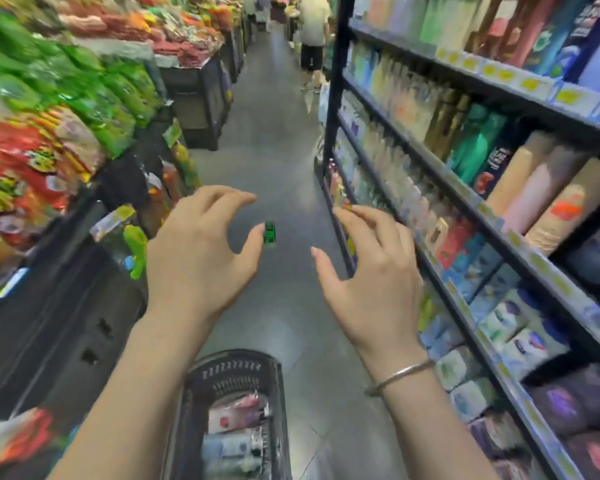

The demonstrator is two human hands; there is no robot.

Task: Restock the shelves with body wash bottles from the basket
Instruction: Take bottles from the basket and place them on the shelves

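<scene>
While raised above the floor, hands: left hand (201, 251) and right hand (371, 282) spread, empty.
Basket: dark plastic basket (194, 403) below, holding body wash bottles (236, 417).

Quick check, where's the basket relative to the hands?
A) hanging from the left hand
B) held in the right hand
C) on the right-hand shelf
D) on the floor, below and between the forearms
D: the basket sits low on the aisle floor between the forearms, with both hands, left hand and right hand, raised empty above it.
</scene>
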